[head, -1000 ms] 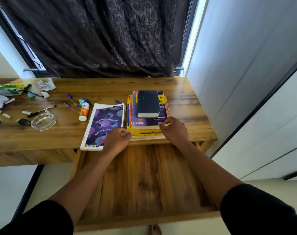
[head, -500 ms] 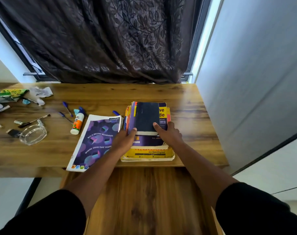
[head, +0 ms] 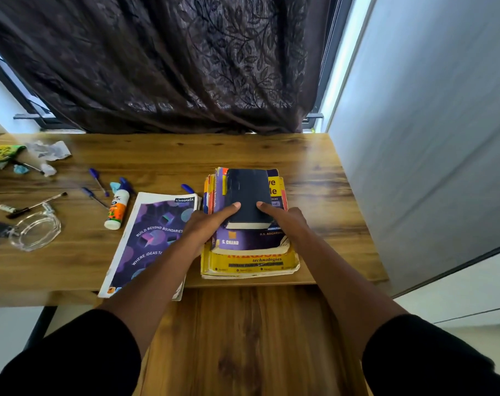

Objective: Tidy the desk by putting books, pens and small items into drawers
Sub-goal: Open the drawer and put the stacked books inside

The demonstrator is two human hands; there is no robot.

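A stack of books (head: 248, 264) lies near the desk's front edge, with a small dark navy book (head: 247, 192) on top of a purple one (head: 243, 242) and a yellow one at the bottom. My left hand (head: 206, 224) grips the stack's left side, thumb on the navy book. My right hand (head: 290, 221) grips the right side, its thumb also on the navy cover. The other fingers of both hands are hidden beside the stack. Below the desk the wooden drawer (head: 243, 338) stands pulled out. A purple notebook (head: 151, 241) lies left of the stack.
Left of the notebook lie a glue bottle (head: 117, 207), blue pens (head: 97, 178), a black pen (head: 34, 205), a glass ashtray (head: 34, 231) and crumpled paper (head: 48, 150). A dark curtain hangs behind the desk. A white wall closes the right side.
Both hands moved from the stack's front edge up along its sides, and the thumbs now lie on the navy book. My view has come closer to the desk.
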